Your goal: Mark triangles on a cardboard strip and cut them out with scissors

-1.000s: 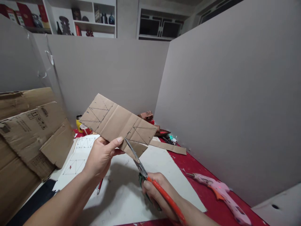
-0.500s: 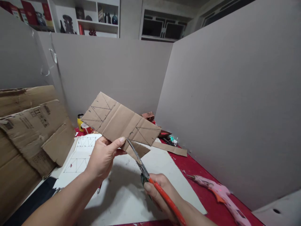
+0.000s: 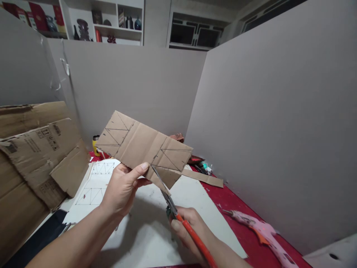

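My left hand grips a piece of cardboard by its lower edge, thumb on top and fingers beneath. Pencil or pen lines form triangles at both ends of the piece. In my right hand is a pair of scissors with red on the handle. Their blades reach into the cardboard close to my left thumb, at the drawn line. A cut flap hangs below the blades, still joined near the thumb as far as I can see. The cardboard is tilted, held above the table.
A pink glue gun lies on the red cloth to the right. White paper with triangle drawings is under my left arm. Large cardboard sheets lean at left. A cardboard strip and a yellow container are farther back.
The scissor blades have closed further, and the cut flap has shifted slightly down and right. My left hand keeps its hold in nearly the same place.
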The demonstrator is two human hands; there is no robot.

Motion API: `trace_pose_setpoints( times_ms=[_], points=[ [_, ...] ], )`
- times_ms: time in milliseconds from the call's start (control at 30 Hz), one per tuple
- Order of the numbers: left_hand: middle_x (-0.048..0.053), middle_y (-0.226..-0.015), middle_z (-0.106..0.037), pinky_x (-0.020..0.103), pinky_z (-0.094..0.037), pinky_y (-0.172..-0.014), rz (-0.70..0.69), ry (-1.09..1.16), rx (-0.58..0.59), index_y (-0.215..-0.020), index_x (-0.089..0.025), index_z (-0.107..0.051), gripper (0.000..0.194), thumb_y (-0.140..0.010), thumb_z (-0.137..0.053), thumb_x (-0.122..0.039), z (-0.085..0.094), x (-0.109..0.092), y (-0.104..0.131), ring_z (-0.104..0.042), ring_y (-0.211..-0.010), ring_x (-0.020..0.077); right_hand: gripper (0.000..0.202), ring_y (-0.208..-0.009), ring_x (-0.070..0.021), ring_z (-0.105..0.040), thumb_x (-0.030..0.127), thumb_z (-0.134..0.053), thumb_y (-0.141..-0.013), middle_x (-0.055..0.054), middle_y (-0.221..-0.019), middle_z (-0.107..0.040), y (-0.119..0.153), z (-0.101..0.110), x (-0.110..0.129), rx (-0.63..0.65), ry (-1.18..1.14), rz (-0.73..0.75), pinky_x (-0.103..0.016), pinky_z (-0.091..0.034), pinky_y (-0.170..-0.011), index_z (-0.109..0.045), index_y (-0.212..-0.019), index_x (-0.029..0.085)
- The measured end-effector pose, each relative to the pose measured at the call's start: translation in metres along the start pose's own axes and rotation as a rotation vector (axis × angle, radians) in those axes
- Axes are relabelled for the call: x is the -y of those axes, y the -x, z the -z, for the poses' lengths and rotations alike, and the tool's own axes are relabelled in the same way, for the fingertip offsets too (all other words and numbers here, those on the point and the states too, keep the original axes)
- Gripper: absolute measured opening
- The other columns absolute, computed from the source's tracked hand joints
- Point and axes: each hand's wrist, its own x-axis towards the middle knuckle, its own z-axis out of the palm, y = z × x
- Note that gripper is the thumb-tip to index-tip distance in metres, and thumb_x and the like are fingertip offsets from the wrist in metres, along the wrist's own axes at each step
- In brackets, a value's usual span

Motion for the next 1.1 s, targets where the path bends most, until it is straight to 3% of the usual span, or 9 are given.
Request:
trace_pose_setpoints(
  times_ms=[200, 500, 767, 900, 1000, 1100],
  points=[
    [0.0, -0.076, -0.072, 0.023, -0.054, -0.064, 0.008, -0.003, -0.002, -0.099, -0.018, -0.075, 0.03, -0.073, -0.085, -0.029, -0.0008, 0.0007, 0.0011, -0.064, -0.067, 0.0129, 0.057, -0.05, -0.0094, -0.03, 0.074, -0.048, -0.089, 0.006, -0.057, -0.033, 0.0001, -0.0013, 0.0, -0.019, -0.05, 0.0, -0.023, -0.023, -0.042, -0.039, -0.068, 0.022],
    [0.008, -0.098, -0.076, 0.023, -0.053, -0.062, -0.005, -0.03, -0.005, -0.103, -0.017, -0.074, 0.036, -0.072, -0.085, -0.031, -0.0012, -0.0006, 0.003, -0.069, -0.079, 0.017, 0.054, -0.055, -0.0108, -0.026, 0.069, -0.049, -0.091, 0.006, -0.062, -0.029, 0.0002, -0.0007, -0.003, -0.094, 0.052, 0.062, -0.025, -0.024, -0.047, -0.036, -0.067, 0.023],
    [0.003, -0.089, -0.074, 0.02, -0.054, -0.058, 0.02, 0.018, 0.031, -0.1, -0.018, -0.074, 0.031, -0.072, -0.085, -0.028, 0.0009, -0.0027, 0.006, -0.065, -0.071, 0.013, 0.054, -0.054, -0.0104, -0.027, 0.069, -0.054, -0.089, 0.006, -0.061, -0.029, 0.0014, -0.0023, -0.0041, -0.062, 0.009, 0.065, -0.024, -0.023, -0.044, -0.036, -0.067, 0.023],
    [0.001, -0.086, -0.073, 0.02, -0.054, -0.058, 0.04, 0.052, 0.025, -0.09, -0.019, -0.074, 0.026, -0.07, -0.087, -0.027, -0.0009, -0.0043, 0.0084, -0.065, -0.07, 0.0125, 0.053, -0.052, -0.0107, -0.029, 0.07, -0.053, -0.087, 0.006, -0.058, -0.032, 0.0009, 0.0004, -0.0058, -0.071, 0.048, 0.079, -0.024, -0.023, -0.043, -0.039, -0.068, 0.023],
    [-0.003, -0.065, -0.064, 0.02, -0.054, -0.057, 0.061, 0.093, 0.014, -0.076, -0.017, -0.073, 0.019, -0.068, -0.088, -0.025, -0.0028, -0.0049, 0.0089, -0.06, -0.062, 0.0105, 0.048, -0.053, -0.0119, -0.033, 0.066, -0.055, -0.088, 0.005, -0.059, -0.036, 0.0015, 0.0024, -0.0052, -0.083, 0.089, 0.064, -0.024, -0.026, -0.043, -0.041, -0.071, 0.023],
    [-0.005, -0.051, -0.052, 0.019, -0.055, -0.055, 0.078, 0.133, 0.02, -0.048, -0.016, -0.059, 0.036, -0.067, -0.089, -0.023, -0.0041, -0.0049, 0.0092, -0.055, -0.055, 0.0085, 0.045, -0.054, -0.0121, -0.032, 0.061, -0.054, -0.089, 0.004, -0.06, -0.038, 0.0024, 0.0034, -0.0025, -0.111, 0.155, 0.038, -0.024, -0.028, -0.045, -0.04, -0.071, 0.023]
  ],
)
